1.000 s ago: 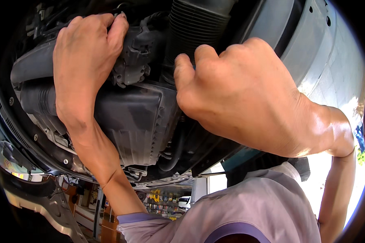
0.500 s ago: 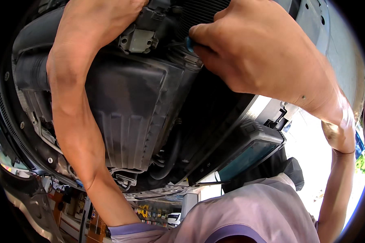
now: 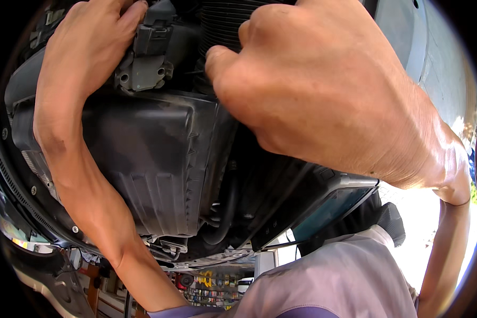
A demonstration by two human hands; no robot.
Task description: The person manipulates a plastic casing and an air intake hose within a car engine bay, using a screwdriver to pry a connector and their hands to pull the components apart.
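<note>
My left hand (image 3: 87,40) is at the upper left, its thumb beside a black plug-in sensor housing (image 3: 146,58) with a grey bracket; its other fingers are mostly cut off by the top edge. My right hand (image 3: 302,79) is closed, thumb pressed toward the curled fingers, in front of a black ribbed air hose (image 3: 222,26). Whatever it grips is hidden behind the fingers. Below both hands lies a large black air filter box (image 3: 143,132) with ribbed sides.
A black device with a dark screen (image 3: 331,209) leans at the lower right, near my shirt. A dark hose (image 3: 229,212) runs down beside the filter box. The grey fender (image 3: 440,58) borders the right. Shelves with small goods (image 3: 212,291) stand beyond.
The view has shifted, so the engine parts sit farther left. My right hand looks larger and nearer, and the small blue item seen at its fingertips is now out of sight.
</note>
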